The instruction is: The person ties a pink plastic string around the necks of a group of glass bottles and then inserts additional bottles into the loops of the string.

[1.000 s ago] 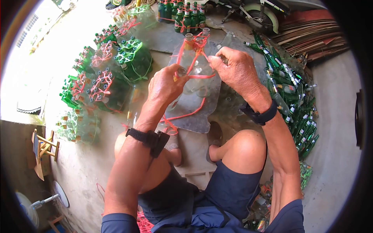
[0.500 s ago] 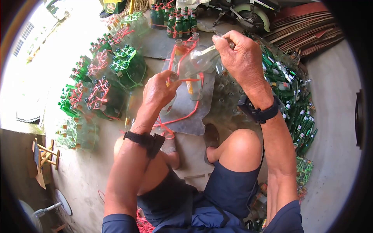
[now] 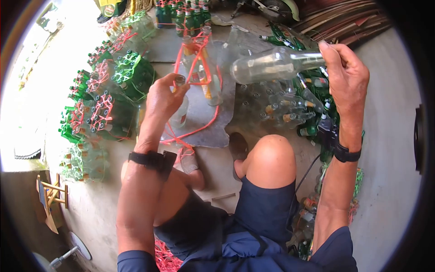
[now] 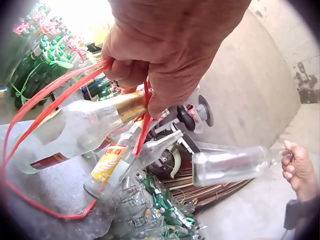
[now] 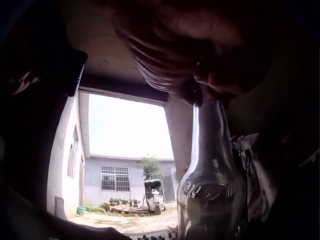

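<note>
My right hand (image 3: 346,77) grips a clear glass bottle (image 3: 267,65) by its neck. The bottle hangs nearly level in the air, its base pointing left. At the left, my left hand (image 3: 163,97) pinches the top of another clear bottle (image 4: 75,127) with gold neck foil, along with red plastic twine (image 4: 145,135). More clear bottles, one with a yellow label (image 4: 107,162), stand beside it, and twine runs around their necks. These bottles stand on a grey board (image 3: 224,113), where a long twine loop lies. The right wrist view shows the gripped bottle's shoulder close up.
Tied bundles of green and clear bottles (image 3: 102,111) stand along the left. Loose clear bottles (image 3: 290,102) and green bottles (image 3: 317,81) lie at the right. Behind are a green bottle bundle (image 3: 192,20), a motorbike wheel (image 3: 276,7) and stacked strips (image 3: 335,18).
My right hand has drawn a clear bottle up and away from the twine-bound group, far to the right. My left hand keeps its hold on its bottle top and twine.
</note>
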`<state>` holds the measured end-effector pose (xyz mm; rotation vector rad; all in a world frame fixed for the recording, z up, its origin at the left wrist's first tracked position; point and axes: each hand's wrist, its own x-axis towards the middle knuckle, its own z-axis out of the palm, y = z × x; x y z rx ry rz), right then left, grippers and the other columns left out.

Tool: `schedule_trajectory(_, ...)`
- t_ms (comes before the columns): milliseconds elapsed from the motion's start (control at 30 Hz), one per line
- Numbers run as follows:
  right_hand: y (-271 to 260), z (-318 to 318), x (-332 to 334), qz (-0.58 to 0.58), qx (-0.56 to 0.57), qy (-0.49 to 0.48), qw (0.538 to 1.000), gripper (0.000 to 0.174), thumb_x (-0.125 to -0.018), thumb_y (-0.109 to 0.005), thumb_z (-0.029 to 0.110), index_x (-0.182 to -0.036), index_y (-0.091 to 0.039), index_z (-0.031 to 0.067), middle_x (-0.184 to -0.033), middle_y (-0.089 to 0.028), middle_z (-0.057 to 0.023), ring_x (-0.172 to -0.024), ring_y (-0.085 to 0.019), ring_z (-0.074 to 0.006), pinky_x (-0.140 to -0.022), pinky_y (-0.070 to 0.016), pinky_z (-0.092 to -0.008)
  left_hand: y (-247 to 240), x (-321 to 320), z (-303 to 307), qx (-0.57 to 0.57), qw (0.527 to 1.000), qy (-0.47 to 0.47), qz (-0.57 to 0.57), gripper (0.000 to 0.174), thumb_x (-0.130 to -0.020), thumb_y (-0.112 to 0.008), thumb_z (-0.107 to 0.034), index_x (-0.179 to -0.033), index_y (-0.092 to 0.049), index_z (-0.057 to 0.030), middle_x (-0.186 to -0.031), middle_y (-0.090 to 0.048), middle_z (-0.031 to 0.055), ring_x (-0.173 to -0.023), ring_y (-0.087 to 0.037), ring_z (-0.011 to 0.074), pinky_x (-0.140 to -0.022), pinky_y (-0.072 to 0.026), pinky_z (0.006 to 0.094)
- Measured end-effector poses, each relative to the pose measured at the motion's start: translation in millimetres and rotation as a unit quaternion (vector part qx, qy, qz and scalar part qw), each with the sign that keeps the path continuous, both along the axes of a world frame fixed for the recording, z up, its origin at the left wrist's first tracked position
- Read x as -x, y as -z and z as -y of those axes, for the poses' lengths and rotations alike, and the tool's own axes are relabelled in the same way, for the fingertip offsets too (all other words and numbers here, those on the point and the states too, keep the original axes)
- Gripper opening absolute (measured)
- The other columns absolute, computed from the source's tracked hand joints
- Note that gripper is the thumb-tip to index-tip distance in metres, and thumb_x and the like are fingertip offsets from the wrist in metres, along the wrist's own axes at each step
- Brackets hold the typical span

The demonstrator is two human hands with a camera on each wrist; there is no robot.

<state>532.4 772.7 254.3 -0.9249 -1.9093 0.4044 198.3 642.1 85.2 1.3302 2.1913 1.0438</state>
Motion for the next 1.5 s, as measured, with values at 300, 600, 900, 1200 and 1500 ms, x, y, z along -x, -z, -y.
schedule_trajectory(300, 59, 17, -88, 0.155, 0.072, 0.102, 0.980, 0.017, -0.094, -0.078, 0.016, -0.085, -0.073, 0.0019, -0.060, -0.059, -0.0055, -0.056, -0.051, -0.0053, -0.052, -0.0427, -0.0283, -19, -8, 4, 0.022, 0.998, 0.027, 0.047, 0.025, -0.099, -0.074, -0.019, -0.114, -0.072, 0.0000, -0.089, -0.073, 0.0062, -0.086, -0.070, 0.0136, -0.079, -0.0546, 0.0317)
schedule_trajectory(600, 218, 7, -129, 0.268, 0.093, 0.110, 0.953, 0.026, -0.091, -0.077, 0.023, -0.081, -0.064, 0.0036, -0.078, -0.069, -0.0175, -0.072, -0.068, -0.0424, -0.064, -0.0528, -0.0511, -12, 0, 3, 0.021, 0.999, 0.034, 0.027, 0.037, -0.092, -0.076, -0.025, -0.119, -0.073, 0.0005, -0.101, -0.075, 0.0132, -0.095, -0.070, 0.0208, -0.090, -0.0537, 0.0369)
schedule_trajectory(900, 311, 11, -120, 0.290, 0.114, 0.109, 0.944, 0.024, -0.092, -0.075, 0.027, -0.089, -0.065, 0.0058, -0.091, -0.070, -0.0151, -0.080, -0.069, -0.0432, -0.069, -0.0558, -0.0538, -10, -4, 2, 0.005, 0.998, 0.050, 0.040, 0.029, -0.093, -0.076, -0.017, -0.116, -0.074, 0.0008, -0.097, -0.077, 0.0115, -0.090, -0.070, 0.0177, -0.084, -0.0555, 0.0347)
schedule_trajectory(1200, 329, 0, -113, 0.328, 0.161, 0.101, 0.925, 0.025, -0.090, -0.076, 0.029, -0.101, -0.068, 0.0072, -0.102, -0.071, -0.0158, -0.095, -0.070, -0.0439, -0.080, -0.0549, -0.0571, -9, -8, 3, 0.009, 0.998, 0.038, 0.056, 0.022, -0.097, -0.075, -0.010, -0.115, -0.071, 0.0022, -0.097, -0.071, 0.0052, -0.088, -0.068, 0.0113, -0.079, -0.0559, 0.0289)
schedule_trajectory(1500, 263, -15, -90, 0.444, 0.144, 0.049, 0.883, 0.028, -0.087, -0.077, 0.026, -0.094, -0.065, 0.0017, -0.100, -0.071, -0.0227, -0.091, -0.070, -0.0455, -0.079, -0.0552, -0.0568, -14, -9, 6, 0.012, 0.999, 0.024, 0.022, 0.028, -0.094, -0.078, -0.018, -0.114, -0.070, 0.0004, -0.096, -0.073, 0.0084, -0.087, -0.072, 0.0152, -0.075, -0.0552, 0.0330)
